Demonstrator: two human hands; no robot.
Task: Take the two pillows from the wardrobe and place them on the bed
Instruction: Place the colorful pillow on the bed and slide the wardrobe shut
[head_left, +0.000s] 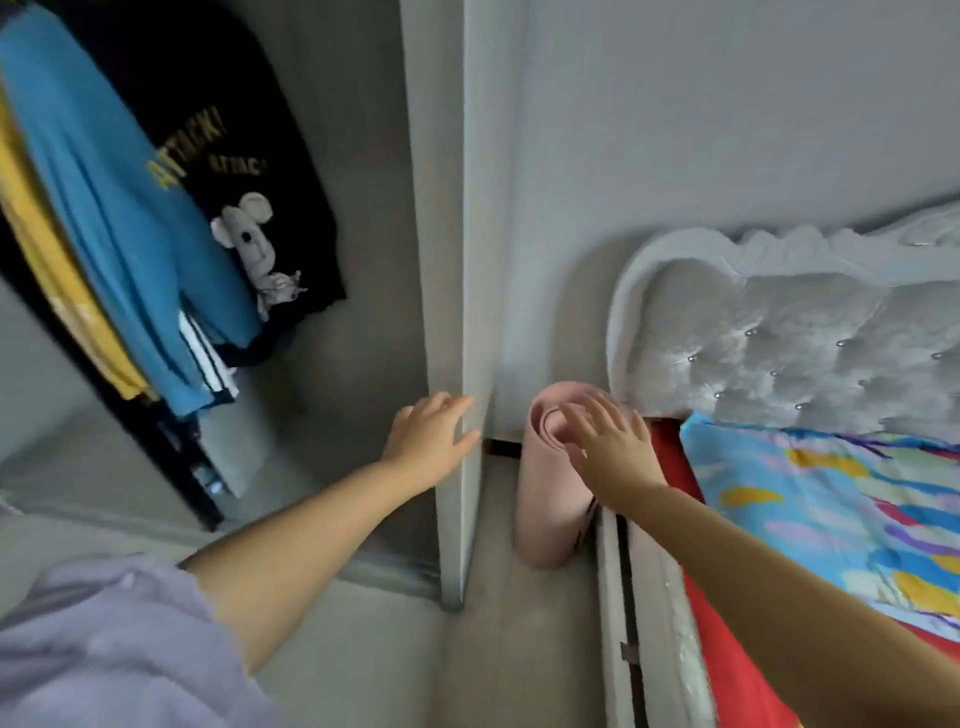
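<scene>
The wardrobe (363, 312) stands open on the left, its grey inside showing hung clothes. No pillow is visible in it. My left hand (428, 441) reaches forward with fingers spread, touching the wardrobe's white side panel (478, 260) at its front edge. My right hand (608, 447) is open and empty, hovering over the gap between wardrobe and bed. The bed (831, 509) lies on the right with a colourful blue patterned cover over a red sheet and a white tufted headboard (779, 338).
A rolled pink mat (545, 519) stands upright on the floor between the wardrobe panel and the bed frame, under my right hand. A blue shirt (119, 218), yellow garments and a black printed shirt (249, 171) hang in the wardrobe. A narrow strip of floor runs between wardrobe and bed.
</scene>
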